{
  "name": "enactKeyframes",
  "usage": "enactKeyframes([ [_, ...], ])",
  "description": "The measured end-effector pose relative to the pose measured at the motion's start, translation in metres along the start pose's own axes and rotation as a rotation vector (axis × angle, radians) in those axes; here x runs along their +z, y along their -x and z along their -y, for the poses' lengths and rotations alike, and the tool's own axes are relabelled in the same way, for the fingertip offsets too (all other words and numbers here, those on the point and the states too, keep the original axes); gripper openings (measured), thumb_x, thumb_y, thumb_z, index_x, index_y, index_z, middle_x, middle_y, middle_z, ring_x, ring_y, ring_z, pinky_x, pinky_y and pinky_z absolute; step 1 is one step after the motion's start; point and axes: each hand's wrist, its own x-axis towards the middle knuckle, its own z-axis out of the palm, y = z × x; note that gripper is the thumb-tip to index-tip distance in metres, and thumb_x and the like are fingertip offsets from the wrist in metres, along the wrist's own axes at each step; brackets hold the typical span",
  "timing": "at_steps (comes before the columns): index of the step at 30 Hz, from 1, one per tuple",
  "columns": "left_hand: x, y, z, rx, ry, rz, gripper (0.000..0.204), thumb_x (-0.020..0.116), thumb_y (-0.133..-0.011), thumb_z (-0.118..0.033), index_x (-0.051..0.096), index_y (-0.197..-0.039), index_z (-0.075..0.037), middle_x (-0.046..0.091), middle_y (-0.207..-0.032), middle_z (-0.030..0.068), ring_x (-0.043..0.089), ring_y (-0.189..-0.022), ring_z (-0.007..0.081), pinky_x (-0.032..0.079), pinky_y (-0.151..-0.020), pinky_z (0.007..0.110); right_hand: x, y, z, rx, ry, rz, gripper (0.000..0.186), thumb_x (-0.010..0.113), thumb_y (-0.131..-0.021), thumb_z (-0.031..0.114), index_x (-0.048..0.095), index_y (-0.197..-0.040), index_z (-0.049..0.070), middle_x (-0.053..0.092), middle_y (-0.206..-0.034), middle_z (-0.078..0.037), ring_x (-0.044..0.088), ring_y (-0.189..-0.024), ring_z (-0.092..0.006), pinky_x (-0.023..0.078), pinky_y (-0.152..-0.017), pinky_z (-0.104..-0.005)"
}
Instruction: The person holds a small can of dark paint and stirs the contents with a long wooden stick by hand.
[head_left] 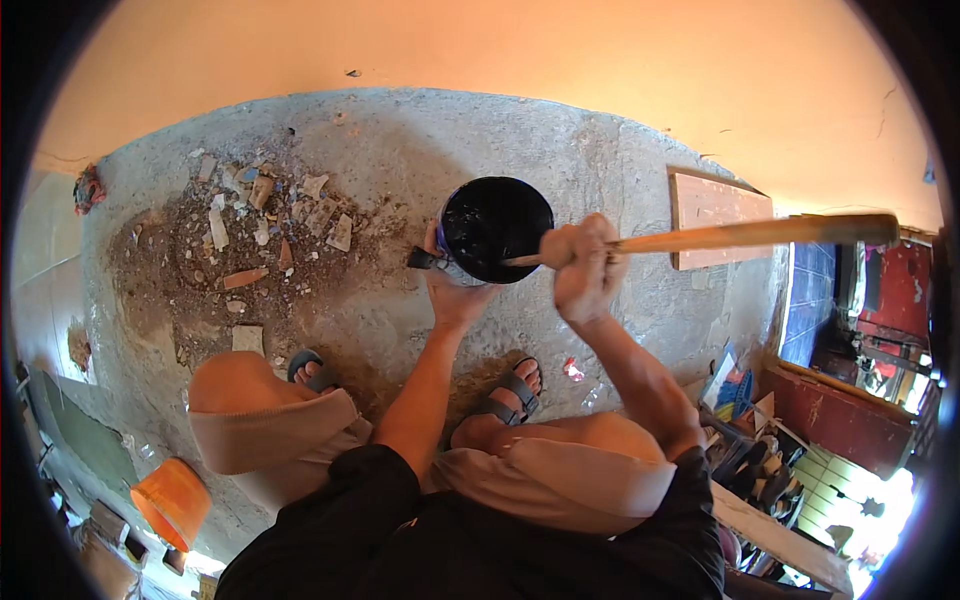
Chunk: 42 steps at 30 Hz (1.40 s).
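While the left hand (458,300) grips one dark bucket (500,190) by its side, ahead of two sandals (512,390) and right of one rubble heap (262,222), the right hand (586,268) is closed round one wooden stick (750,234), tip at the bucket's mouth.

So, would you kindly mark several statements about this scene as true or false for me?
1. The right hand grips a wooden handle. True.
2. The left hand hangs free, touching nothing. False: it holds the dark container.
3. Rubble lies on the ground to the left of the dark container. True.
4. No footwear is worn. False: dark sandals are being worn.
5. A flat board lies to the right of the dark container. True.
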Motion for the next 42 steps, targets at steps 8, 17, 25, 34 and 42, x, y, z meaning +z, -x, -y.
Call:
enactKeyframes([
  [8,0.009,0.0,-0.012,0.071,-0.201,-0.012,0.118,0.098,-0.052,-0.017,0.029,-0.147,-0.003,0.052,-0.137,0.0134,0.054,-0.125,0.0241,0.043,-0.107,0.038,0.009,-0.047,-0.026,-0.204,-0.069,-0.081,0.032,0.045,-0.103,0.009,0.035,-0.073,0.01,0.035,-0.055,0.002,0.032,-0.046,-0.0066,0.029,-0.044,-0.0273],
  [17,-0.008,-0.001,0.005,0.03,-0.167,0.025,0.122,0.099,-0.049,-0.014,0.027,-0.147,-0.005,0.052,-0.136,0.0109,0.052,-0.127,0.0237,0.042,-0.109,0.039,0.015,-0.005,-0.016,-0.085,-0.059,-0.048,0.037,0.041,-0.103,0.015,0.026,-0.07,0.016,0.027,-0.049,0.003,0.023,-0.041,-0.0077,0.024,-0.04,-0.03],
  [25,-0.003,-0.004,0.0,0.086,-0.181,0.046,0.123,0.098,-0.05,-0.012,0.025,-0.148,-0.005,0.051,-0.137,0.0127,0.053,-0.125,0.0245,0.043,-0.109,0.041,-0.028,-0.014,-0.006,-0.175,0.057,-0.119,0.036,0.04,-0.104,0.015,0.026,-0.071,0.015,0.028,-0.048,0.002,0.024,-0.04,-0.0082,0.025,-0.039,-0.0312],
  [34,-0.002,-0.009,0.001,0.019,-0.178,0.089,0.121,0.099,-0.05,-0.016,0.028,-0.147,-0.002,0.054,-0.134,0.0136,0.055,-0.124,0.0246,0.046,-0.106,0.04,0.032,-0.036,-0.025,-0.286,-0.022,-0.068,0.032,0.041,-0.106,0.019,0.03,-0.076,0.015,0.03,-0.054,0.001,0.03,-0.047,-0.009,0.03,-0.047,-0.0298],
  [42,-0.001,-0.005,0.012,-0.02,-0.126,0.068,0.121,0.1,-0.049,-0.016,0.029,-0.146,-0.001,0.053,-0.133,0.0137,0.054,-0.124,0.0252,0.045,-0.106,0.039,0.007,-0.033,-0.048,-0.191,-0.14,-0.081,0.031,0.047,-0.104,0.007,0.033,-0.077,0.012,0.035,-0.059,0.002,0.032,-0.051,-0.0067,0.03,-0.045,-0.0264],
])
